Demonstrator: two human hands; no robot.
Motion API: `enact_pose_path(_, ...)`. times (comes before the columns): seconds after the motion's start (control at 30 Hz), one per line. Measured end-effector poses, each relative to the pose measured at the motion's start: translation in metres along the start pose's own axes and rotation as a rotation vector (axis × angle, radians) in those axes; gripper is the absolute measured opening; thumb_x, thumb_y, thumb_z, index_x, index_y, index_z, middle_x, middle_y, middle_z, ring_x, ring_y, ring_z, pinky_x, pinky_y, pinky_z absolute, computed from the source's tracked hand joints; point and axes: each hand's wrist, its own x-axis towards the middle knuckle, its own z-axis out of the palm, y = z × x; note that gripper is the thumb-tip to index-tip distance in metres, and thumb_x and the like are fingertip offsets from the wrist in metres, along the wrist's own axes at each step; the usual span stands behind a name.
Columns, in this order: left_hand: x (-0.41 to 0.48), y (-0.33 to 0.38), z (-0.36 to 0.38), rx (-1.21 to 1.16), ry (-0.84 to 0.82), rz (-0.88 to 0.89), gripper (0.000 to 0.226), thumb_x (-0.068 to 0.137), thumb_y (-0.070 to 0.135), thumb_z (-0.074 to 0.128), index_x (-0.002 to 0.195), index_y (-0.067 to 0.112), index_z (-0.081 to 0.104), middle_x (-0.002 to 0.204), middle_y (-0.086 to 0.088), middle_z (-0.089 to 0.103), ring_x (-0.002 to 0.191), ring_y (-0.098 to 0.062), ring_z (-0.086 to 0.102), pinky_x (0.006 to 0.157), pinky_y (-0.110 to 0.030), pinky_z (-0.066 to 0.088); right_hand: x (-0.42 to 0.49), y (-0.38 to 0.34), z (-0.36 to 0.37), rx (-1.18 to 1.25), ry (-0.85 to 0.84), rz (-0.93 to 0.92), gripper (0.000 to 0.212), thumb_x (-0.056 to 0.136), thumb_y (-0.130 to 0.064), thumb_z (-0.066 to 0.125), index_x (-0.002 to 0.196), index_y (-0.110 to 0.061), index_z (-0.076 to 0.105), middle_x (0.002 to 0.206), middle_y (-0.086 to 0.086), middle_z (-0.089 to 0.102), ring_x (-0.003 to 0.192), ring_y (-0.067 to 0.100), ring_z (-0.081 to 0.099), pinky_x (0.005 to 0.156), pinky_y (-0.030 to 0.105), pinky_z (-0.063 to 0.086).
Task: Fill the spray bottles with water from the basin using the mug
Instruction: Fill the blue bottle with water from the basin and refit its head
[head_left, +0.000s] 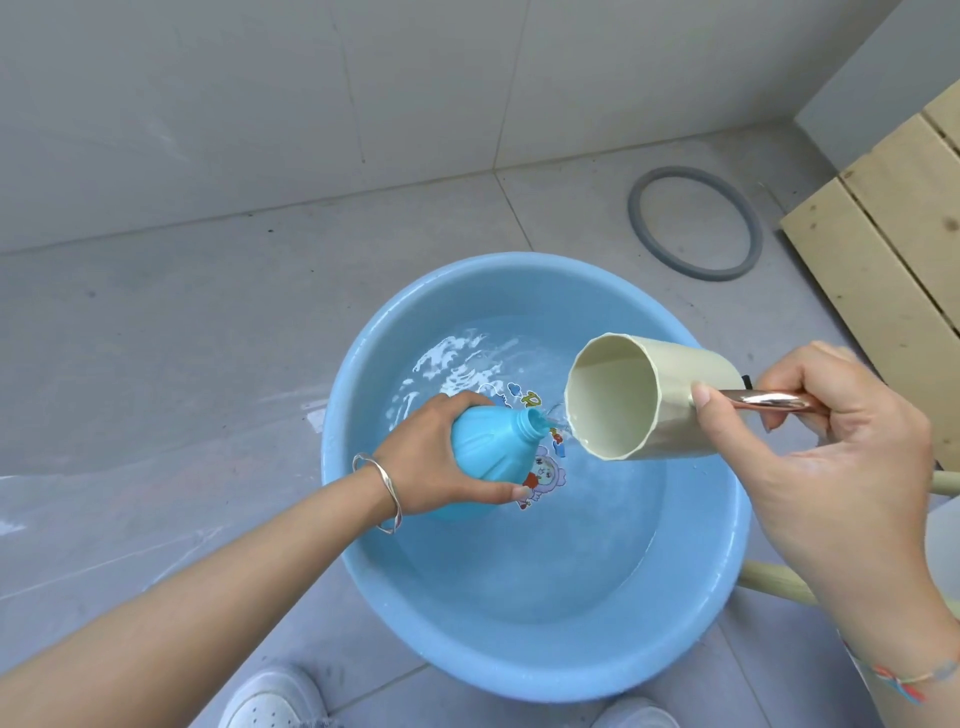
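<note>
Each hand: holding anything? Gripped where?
Left hand grips the blue bottle around its wide body, neck open. Right hand holds the mug by its shiny handle, thumb on the mug's side.

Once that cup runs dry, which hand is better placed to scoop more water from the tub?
The right hand. It already grips the cup by its handle, over the tub. The left hand is busy holding the open, tilted bottle.
</note>
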Motion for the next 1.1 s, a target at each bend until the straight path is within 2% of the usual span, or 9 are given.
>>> enact_pose_path(0.17, 0.0, 0.001, 0.001, -0.006, -0.004, 0.003, 0.084, 0.038, 0.078, 0.072, 0.112, 0.044, 0.052, 0.108, 0.013, 0.057, 0.098, -0.002, 0.056, 0.089, -0.026, 0.048, 0.0, -0.003, 0.0, -0.034, 0.003, -0.026, 0.033, 0.077, -0.027, 0.067, 0.06, -0.011, 0.044, 0.062, 0.002, 0.038, 0.065, 0.012, 0.04, 0.062, 0.017, 0.029)
enact_pose_path(0.33, -0.002, 0.003, 0.001, 0.004, -0.01, 0.0, 0.084, 0.036, 0.079, 0.07, 0.111, 0.045, 0.051, 0.107, 0.012, 0.057, 0.096, -0.002, 0.056, 0.088, -0.023, 0.047, 0.001, -0.006, 0.001, -0.045, -0.002, -0.063, 0.034, 0.078, -0.027, 0.065, 0.06, -0.009, 0.044, 0.059, -0.004, 0.043, 0.065, 0.014, 0.039, 0.064, 0.022, 0.03)
enact_pose_path(0.5, -0.001, 0.004, 0.002, -0.003, -0.003, 0.002, 0.085, 0.037, 0.077, 0.072, 0.112, 0.044, 0.052, 0.108, 0.013, 0.056, 0.098, -0.003, 0.056, 0.09, -0.026, 0.048, 0.001, -0.007, 0.001, -0.063, -0.017, -0.086, 0.033, 0.078, -0.029, 0.065, 0.061, -0.012, 0.043, 0.061, -0.007, 0.044, 0.066, 0.012, 0.04, 0.066, 0.029, 0.031)
enact_pose_path(0.67, -0.001, 0.004, 0.002, 0.007, -0.006, 0.0, 0.084, 0.036, 0.077, 0.071, 0.111, 0.045, 0.051, 0.107, 0.012, 0.056, 0.097, -0.004, 0.056, 0.089, -0.027, 0.048, 0.001, -0.009, 0.003, -0.087, -0.022, -0.12, 0.032, 0.078, -0.028, 0.065, 0.06, -0.012, 0.043, 0.061, -0.012, 0.041, 0.066, 0.007, 0.038, 0.065, 0.025, 0.029)
enact_pose_path(0.9, -0.001, 0.006, 0.003, 0.002, -0.003, 0.007, 0.083, 0.037, 0.078, 0.071, 0.11, 0.045, 0.05, 0.109, 0.013, 0.057, 0.099, -0.003, 0.056, 0.09, -0.026, 0.048, 0.001, -0.011, 0.006, -0.132, -0.03, -0.16, 0.032, 0.078, -0.024, 0.066, 0.059, -0.009, 0.045, 0.06, -0.008, 0.041, 0.066, 0.008, 0.037, 0.066, 0.024, 0.029)
enact_pose_path(1.03, -0.003, 0.008, 0.002, 0.0, -0.001, 0.004, 0.08, 0.036, 0.077, 0.07, 0.107, 0.047, 0.049, 0.105, 0.014, 0.056, 0.097, -0.002, 0.055, 0.088, -0.024, 0.047, 0.002, -0.013, 0.007, -0.152, -0.031, -0.181, 0.032, 0.076, -0.019, 0.069, 0.059, -0.008, 0.045, 0.059, -0.007, 0.04, 0.064, 0.015, 0.032, 0.067, 0.03, 0.028)
enact_pose_path(1.1, -0.003, 0.008, 0.002, -0.012, 0.002, 0.006, 0.082, 0.037, 0.076, 0.072, 0.109, 0.044, 0.052, 0.106, 0.015, 0.056, 0.098, -0.001, 0.055, 0.089, -0.024, 0.047, 0.002, -0.013, 0.008, -0.171, -0.026, -0.189, 0.032, 0.075, -0.017, 0.071, 0.059, -0.007, 0.045, 0.058, -0.004, 0.04, 0.064, 0.019, 0.031, 0.067, 0.029, 0.028)
